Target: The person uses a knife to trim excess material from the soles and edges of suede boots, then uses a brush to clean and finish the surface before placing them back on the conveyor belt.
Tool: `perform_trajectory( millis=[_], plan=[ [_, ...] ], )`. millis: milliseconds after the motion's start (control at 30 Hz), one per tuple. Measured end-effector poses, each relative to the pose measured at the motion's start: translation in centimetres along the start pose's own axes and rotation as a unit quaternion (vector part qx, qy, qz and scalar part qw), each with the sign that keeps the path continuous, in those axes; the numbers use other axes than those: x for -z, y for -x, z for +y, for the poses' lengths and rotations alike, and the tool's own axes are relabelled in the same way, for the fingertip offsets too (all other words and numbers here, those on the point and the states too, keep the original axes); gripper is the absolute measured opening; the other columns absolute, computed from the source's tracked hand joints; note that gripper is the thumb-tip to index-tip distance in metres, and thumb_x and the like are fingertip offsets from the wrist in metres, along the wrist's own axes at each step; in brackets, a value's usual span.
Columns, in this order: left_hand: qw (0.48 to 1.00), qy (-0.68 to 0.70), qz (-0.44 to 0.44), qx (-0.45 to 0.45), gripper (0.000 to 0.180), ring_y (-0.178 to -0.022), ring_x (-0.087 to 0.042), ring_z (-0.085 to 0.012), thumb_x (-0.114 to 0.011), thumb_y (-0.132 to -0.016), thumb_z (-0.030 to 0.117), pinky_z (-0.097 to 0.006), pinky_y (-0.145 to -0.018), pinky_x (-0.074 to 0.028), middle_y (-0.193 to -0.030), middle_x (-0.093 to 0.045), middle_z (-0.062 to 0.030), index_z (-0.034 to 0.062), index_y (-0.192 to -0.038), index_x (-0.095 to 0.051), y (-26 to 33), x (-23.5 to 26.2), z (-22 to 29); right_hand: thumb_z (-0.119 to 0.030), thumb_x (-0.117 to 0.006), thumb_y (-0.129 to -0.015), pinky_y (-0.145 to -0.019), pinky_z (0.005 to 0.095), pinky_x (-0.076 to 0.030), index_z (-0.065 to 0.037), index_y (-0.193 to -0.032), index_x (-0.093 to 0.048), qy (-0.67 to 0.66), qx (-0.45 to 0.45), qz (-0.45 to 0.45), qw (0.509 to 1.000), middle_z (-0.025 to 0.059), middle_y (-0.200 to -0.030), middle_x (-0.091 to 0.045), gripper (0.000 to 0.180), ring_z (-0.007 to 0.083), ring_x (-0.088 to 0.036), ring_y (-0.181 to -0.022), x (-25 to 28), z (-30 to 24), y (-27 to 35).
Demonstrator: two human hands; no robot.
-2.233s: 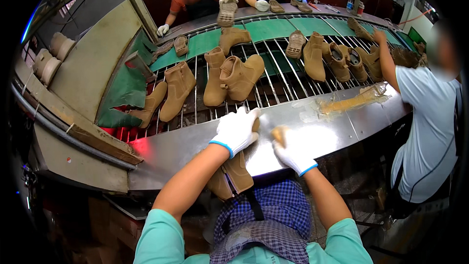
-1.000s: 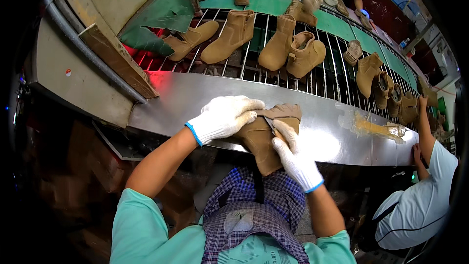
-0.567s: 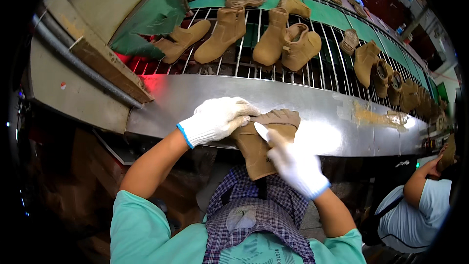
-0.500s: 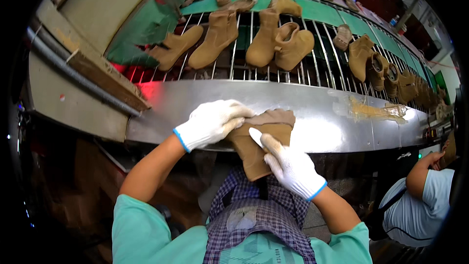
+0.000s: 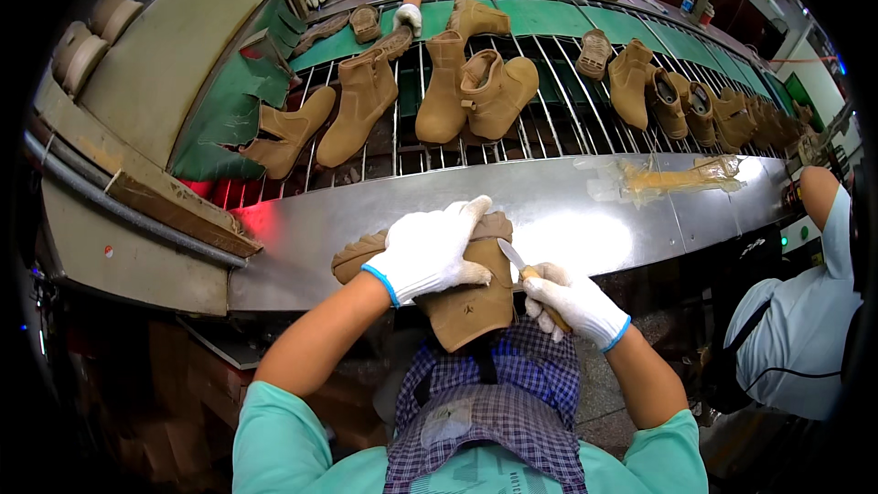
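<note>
A tan ankle boot [image 5: 468, 318] with a lugged sole is at the steel ledge's near edge, its shaft toward me. My left hand [image 5: 428, 249], in a white knit glove with a blue cuff, is closed over the boot's middle and hides much of it. The sole's toe end pokes out left of that glove, its other end to the right. My right hand [image 5: 578, 302], gloved alike, is closed around the wooden handle of a short knife [image 5: 512, 256]. Its pale blade points up and left, close beside the boot; whether it touches, I cannot tell.
Past the steel ledge [image 5: 366, 220], a conveyor of metal rods [image 5: 549, 96] carries several tan boots [image 5: 361, 105]. Across it, a co-worker's gloved hand [image 5: 408, 18] touches a sole. A wooden-edged panel [image 5: 183, 210] borders the left. Another person [image 5: 791, 329] is at the right.
The boot has turned and its sole now shows at the left. My left hand has moved onto the boot's middle. The knife has shifted right, off the boot's side. The whole view has tilted.
</note>
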State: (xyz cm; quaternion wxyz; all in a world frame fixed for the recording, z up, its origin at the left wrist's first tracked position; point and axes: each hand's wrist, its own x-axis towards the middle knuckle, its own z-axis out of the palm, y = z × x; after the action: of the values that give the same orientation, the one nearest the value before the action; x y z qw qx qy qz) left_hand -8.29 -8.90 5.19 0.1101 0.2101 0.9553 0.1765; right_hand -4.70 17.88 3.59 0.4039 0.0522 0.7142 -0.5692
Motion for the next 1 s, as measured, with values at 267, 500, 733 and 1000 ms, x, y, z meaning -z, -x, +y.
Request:
perform_trajectory(
  millis=[267, 500, 733, 1000],
  plan=[
    [0.998, 0.01, 0.053, 0.014, 0.088, -0.118, -0.072, -0.0386, -0.086, -0.082, 0.047, -0.048, -0.099, -0.058, -0.144, -0.067, -0.0164, 0.0081, -0.153, -0.052, 0.2, -0.8, -0.1, -0.037, -0.055, -0.112, -0.044, 0.0245, -0.047, -0.001, -0.137, -0.057, 0.116, 0.059, -0.012, 0.991, 0.0005, -0.081, -0.06, 0.043, 0.0076, -0.052, -0.056, 0.1, -1.7, -3.7],
    [0.994, -0.054, 0.09, -0.002, 0.074, -0.111, -0.075, -0.0366, -0.079, -0.085, 0.033, -0.047, -0.094, -0.06, -0.14, -0.069, -0.0182, 0.0058, -0.15, -0.055, -0.3, -2.0, -1.0, -0.034, -0.059, -0.109, -0.064, 0.0461, -0.06, 0.003, -0.139, -0.052, 0.34, 0.292, 0.036, 0.893, 0.0273, -0.092, -0.072, 0.048, 0.0378, -0.074, -0.071, -4.9, -2.5, -2.6],
    [0.999, -0.012, 0.037, 0.036, 0.082, -0.12, -0.072, -0.0381, -0.084, -0.086, 0.047, -0.047, -0.1, -0.058, -0.139, -0.07, -0.0172, 0.0088, -0.152, -0.054, -1.4, -0.2, -0.8, -0.035, -0.066, -0.106, -0.052, 0.0285, -0.056, 0.001, -0.15, -0.048, 0.224, 0.138, 0.045, 0.964, 0.0106, -0.089, -0.071, 0.06, 0.0131, -0.067, -0.062, 0.6, -1.1, -4.1],
    [0.988, -0.007, -0.116, 0.104, 0.098, -0.125, -0.069, -0.0407, -0.084, -0.083, 0.058, -0.049, -0.104, -0.058, -0.152, -0.062, -0.0158, 0.0172, -0.162, -0.043, -3.2, 3.1, 0.3, -0.015, -0.074, -0.1, -0.048, 0.0269, -0.051, 0.005, -0.142, -0.051, 0.044, 0.148, -0.007, 0.988, 0.0054, -0.085, -0.065, 0.052, 0.0092, -0.06, -0.059, 3.1, -2.7, -11.0]
  ],
)
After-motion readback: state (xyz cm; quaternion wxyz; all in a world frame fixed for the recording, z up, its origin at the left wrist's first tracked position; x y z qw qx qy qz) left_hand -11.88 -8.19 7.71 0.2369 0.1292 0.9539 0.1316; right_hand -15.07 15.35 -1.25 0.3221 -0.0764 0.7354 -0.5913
